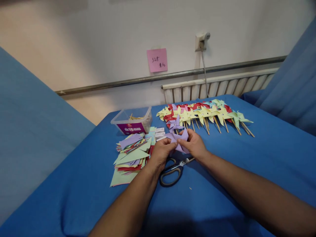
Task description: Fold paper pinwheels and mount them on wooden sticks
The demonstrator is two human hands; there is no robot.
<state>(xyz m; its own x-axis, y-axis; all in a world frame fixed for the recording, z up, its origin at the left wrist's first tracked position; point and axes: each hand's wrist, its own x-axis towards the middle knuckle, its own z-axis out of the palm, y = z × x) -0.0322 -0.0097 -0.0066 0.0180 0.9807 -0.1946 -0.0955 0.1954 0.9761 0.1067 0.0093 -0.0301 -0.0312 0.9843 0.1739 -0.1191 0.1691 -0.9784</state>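
Observation:
Between my two hands is a purple paper pinwheel [182,148] with folded blades. My left hand [161,151] pinches its left side, thumb near the centre. On the other side my right hand [194,144] grips it with thumb and fingers closed. My fingers cover its middle, so I cannot see how the centre is fastened. Under the hands lie dark-handled scissors [174,171] on the blue cloth. Just behind the held paper is another purple pinwheel [174,124] on a stick.
Finished-looking pinwheels [202,113] in yellow, red and green lie in rows at the back right. To the left are stacked coloured papers [133,154] and a clear plastic box [133,122] containing thin sticks. White slips [160,133] lie beside the papers. A radiator [222,84] stands behind the table.

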